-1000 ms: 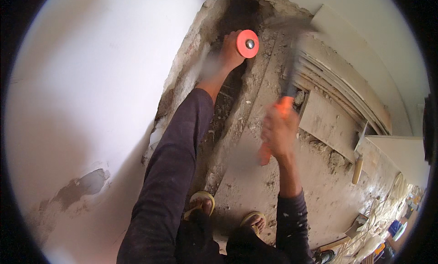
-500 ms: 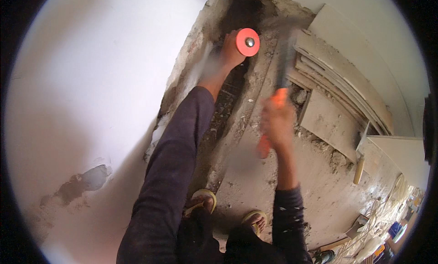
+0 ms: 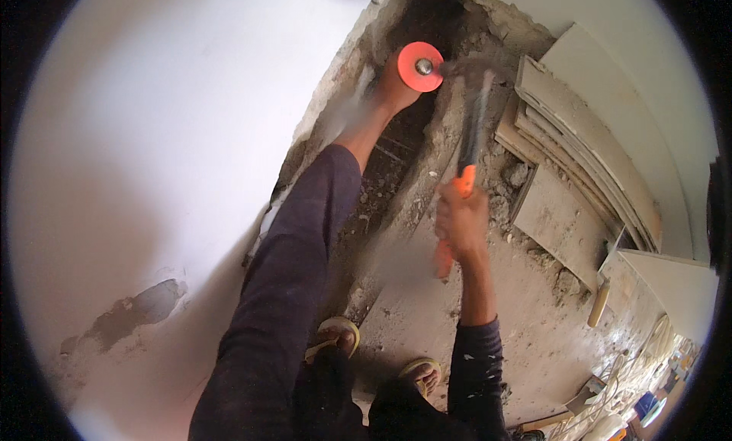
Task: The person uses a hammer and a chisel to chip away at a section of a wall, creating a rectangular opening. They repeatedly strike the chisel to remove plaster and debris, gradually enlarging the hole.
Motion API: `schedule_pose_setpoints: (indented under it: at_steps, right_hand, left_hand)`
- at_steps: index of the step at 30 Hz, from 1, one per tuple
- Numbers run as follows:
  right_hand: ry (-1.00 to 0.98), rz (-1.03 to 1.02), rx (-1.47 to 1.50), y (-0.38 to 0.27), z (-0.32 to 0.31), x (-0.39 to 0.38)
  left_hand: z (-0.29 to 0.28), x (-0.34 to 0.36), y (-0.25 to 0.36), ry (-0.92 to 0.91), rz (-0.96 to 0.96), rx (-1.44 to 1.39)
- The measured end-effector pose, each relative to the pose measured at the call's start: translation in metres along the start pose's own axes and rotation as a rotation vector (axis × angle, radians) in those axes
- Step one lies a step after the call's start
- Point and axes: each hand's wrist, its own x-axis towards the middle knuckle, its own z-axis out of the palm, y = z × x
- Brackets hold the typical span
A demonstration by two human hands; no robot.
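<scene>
My left hand reaches to the far end of a rough trench, closed round a chisel behind its round orange-red hand guard. The chisel's metal striking end faces up at me; its lower part and tip are hidden. Wrapped round the orange and black handle of a hammer, my right hand is to the right of the trench. The hammer head is smeared by motion and appears right beside the guard. Whether it touches the chisel I cannot tell.
A white wall with a broken edge borders the trench on the left. Dusty tiles lean stacked at the right, beside rubble and a wooden-handled trowel. Tangled cable lies at the lower right. My sandalled feet stand near the trench.
The hammer head has swung leftward and down toward the chisel's end. My right hand has dropped slightly. The whole view has shifted a little; my left hand still grips the chisel.
</scene>
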Motion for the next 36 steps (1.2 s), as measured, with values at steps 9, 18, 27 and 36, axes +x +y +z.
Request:
schedule_pose_setpoints:
  at_steps: [9,18,27,36]
  right_hand:
    - [0.065,-0.911,0.449,-0.084,-0.053,-0.039]
    - [0.076,-0.075,-0.106,0.005,-0.019,-0.034]
    - [0.112,-0.003,-0.167,0.053,-0.09,-0.186]
    - [0.246,0.29,-0.243,0.088,-0.111,-0.336]
  left_hand:
    - [0.006,-0.004,-0.022,0.08,0.048,0.285]
    - [0.0,-0.018,-0.016,0.025,0.016,0.204]
    - [-0.011,-0.095,0.05,-0.004,0.098,0.338]
    - [-0.022,-0.143,0.145,-0.083,-0.007,0.074]
